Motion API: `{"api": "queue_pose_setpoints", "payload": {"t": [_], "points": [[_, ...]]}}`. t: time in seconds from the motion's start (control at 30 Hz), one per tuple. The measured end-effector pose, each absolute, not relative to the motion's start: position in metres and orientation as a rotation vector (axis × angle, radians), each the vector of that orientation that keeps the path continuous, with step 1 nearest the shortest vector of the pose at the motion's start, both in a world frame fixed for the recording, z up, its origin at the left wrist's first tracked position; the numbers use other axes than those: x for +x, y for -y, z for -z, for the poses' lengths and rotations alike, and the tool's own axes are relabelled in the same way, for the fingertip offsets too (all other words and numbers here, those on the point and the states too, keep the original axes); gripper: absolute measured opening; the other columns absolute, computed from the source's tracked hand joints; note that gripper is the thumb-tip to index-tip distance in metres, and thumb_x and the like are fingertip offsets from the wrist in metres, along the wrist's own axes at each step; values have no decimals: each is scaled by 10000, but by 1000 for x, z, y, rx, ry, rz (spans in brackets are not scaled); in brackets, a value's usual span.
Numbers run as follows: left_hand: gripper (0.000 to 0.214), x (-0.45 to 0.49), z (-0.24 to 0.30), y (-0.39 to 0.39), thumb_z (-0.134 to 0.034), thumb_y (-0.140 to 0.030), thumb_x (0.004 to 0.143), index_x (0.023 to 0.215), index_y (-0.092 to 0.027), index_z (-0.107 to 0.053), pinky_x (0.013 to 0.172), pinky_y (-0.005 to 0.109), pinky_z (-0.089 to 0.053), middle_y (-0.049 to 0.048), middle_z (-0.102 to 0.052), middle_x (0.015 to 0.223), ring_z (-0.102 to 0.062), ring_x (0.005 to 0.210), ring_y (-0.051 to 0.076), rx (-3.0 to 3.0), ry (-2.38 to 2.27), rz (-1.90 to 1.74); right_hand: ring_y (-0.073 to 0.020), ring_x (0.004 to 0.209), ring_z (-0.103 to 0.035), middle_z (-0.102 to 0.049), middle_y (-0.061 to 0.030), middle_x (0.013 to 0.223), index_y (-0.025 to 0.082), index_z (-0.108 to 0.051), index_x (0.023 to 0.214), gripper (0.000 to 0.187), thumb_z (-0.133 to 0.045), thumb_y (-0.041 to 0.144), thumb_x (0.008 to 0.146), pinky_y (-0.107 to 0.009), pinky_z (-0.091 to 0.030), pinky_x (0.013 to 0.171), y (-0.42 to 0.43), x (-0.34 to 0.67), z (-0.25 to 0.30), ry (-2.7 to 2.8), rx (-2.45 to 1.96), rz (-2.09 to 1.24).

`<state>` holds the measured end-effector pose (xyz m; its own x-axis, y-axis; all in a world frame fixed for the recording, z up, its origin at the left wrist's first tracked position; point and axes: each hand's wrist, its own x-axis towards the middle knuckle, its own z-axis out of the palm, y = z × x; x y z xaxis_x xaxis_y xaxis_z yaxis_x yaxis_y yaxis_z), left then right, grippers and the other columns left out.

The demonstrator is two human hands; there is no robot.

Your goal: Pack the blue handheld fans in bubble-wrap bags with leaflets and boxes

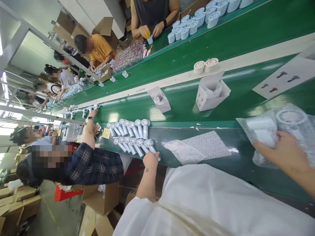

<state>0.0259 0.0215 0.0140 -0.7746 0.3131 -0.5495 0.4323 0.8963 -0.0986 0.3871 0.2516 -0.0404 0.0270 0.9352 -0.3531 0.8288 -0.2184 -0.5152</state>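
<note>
My left hand [150, 160] reaches out to the near row of white handheld fans [134, 144] and closes on the handle of the end fan [150, 145]. A second row of the same fans [130, 126] lies just behind it. My right hand [283, 152] grips a clear bubble-wrap bag [275, 126] at the right with a white fan inside it. Flat bubble-wrap bags [197, 149] lie on the dark green table edge between my hands.
Two open white boxes [211, 93] [159, 98] stand on the green conveyor belt [246, 36], and a white sheet with small pictures [283, 78] lies at the right. A co-worker's plaid sleeve [95, 164] is at my left. People across the belt handle round white parts [194, 23].
</note>
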Motion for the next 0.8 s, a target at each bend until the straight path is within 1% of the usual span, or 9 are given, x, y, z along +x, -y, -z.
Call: {"api": "queue_pose_setpoints", "payload": {"t": [0.1, 0.17, 0.23, 0.3, 0.37, 0.47, 0.6, 0.7, 0.8], "points": [[415, 28, -4, -26, -592, -494, 914, 1017, -104, -687, 916, 393, -506, 237, -717, 1116, -687, 1099, 336, 468, -2535, 173, -473, 1397, -415, -477, -412, 1403, -61, -460, 1405, 661, -498, 372, 907, -554, -364, 1101, -236, 369, 15, 2018, -1995, -699], [356, 27, -5, -27, -601, -464, 902, 890, -119, -684, 831, 367, -522, 203, -734, 988, -710, 1000, 317, 404, -2534, 62, -452, 1412, -397, -475, -361, 1435, 22, -535, 1351, 556, -514, 344, 898, -565, -329, 1134, -225, 353, -2, 2027, -1835, -774], [350, 30, -11, -28, -543, -447, 932, 805, -141, -655, 720, 310, -516, 135, -717, 828, -712, 848, 253, 358, -2533, -47, -394, 1246, -567, -627, -254, 1283, 147, -630, 1196, 385, -583, 328, 859, -528, -432, 1065, -215, 333, -14, 1877, -1755, -1270], [387, 41, -20, -30, -467, -464, 963, 787, -156, -623, 604, 255, -476, 53, -644, 678, -648, 662, 175, 322, -2493, -239, -308, 1038, -673, -710, -163, 1095, 197, -660, 1046, 260, -658, 350, 835, -442, -531, 956, -206, 311, -23, 1517, -1679, -1898], [404, 62, -30, -38, -494, -525, 933, 780, -164, -594, 503, 219, -398, -17, -537, 567, -518, 509, 118, 291, -2320, -585, -261, 979, -701, -728, -135, 1075, 199, -666, 991, 276, -725, 406, 819, -382, -574, 890, -198, 287, -29, 1122, -1563, -2365], [449, 100, -38, -58, -671, -605, 784, 766, -166, -577, 438, 203, -321, -63, -456, 506, -404, 432, 80, 356, -1843, -957, -234, 897, -729, -747, -120, 1058, 182, -668, 1007, 339, -738, 460, 825, -357, -608, 791, -192, 259, -36, 801, -1236, -2728], [414, 130, -19, -83, -606, -577, 857, 937, -174, -553, 510, 231, -465, -2, -607, 717, -583, 604, 134, 528, -1617, -862, -209, 663, -692, -745, -65, 810, 176, -655, 927, 222, -670, 393, 887, -337, -599, 633, -200, 259, -39, 707, -1156, -2589], [349, 134, 12, -86, -710, -454, 832, 967, -174, -552, 763, 337, -577, 72, -654, 969, -653, 932, 218, 864, -1778, -446, -187, 664, -687, -735, -45, 787, 199, -641, 911, 115, -616, 309, 931, -293, -588, 625, -214, 285, -39, 634, -1346, -2404], [334, 134, 36, -80, -794, -329, 778, 1002, -151, -622, 1010, 462, -519, 164, -608, 1240, -563, 1224, 329, 1262, -1861, -18, -162, 646, -679, -739, -39, 808, 220, -635, 915, 107, -599, 313, 955, -256, -573, 608, -220, 317, -38, 609, -1415, -2414]]}}
